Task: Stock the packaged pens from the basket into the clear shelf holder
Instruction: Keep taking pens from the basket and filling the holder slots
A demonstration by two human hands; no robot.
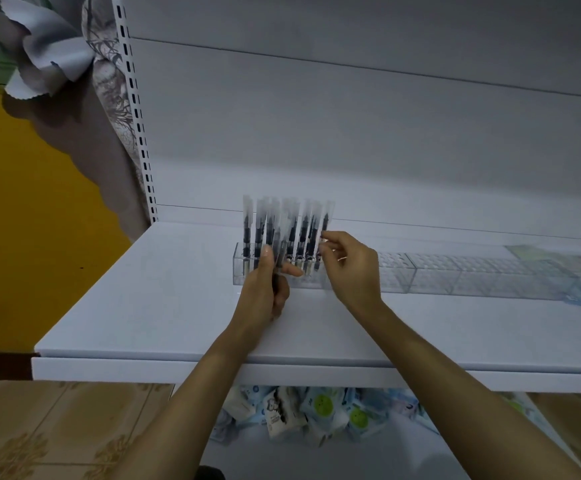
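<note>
Standing in holder: ~7 pens; R hand pinches 1.

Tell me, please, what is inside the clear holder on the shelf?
Upright packaged pens sit at the left end of the clear holder. The left hand and right hand cover part of its front, so some pens' lower ends and nearby slots are hidden.

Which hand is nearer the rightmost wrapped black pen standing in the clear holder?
Right. The right hand pinches that rightmost wrapped black pen; the left hand is off to its left, gripping another wrapped pen.
</note>
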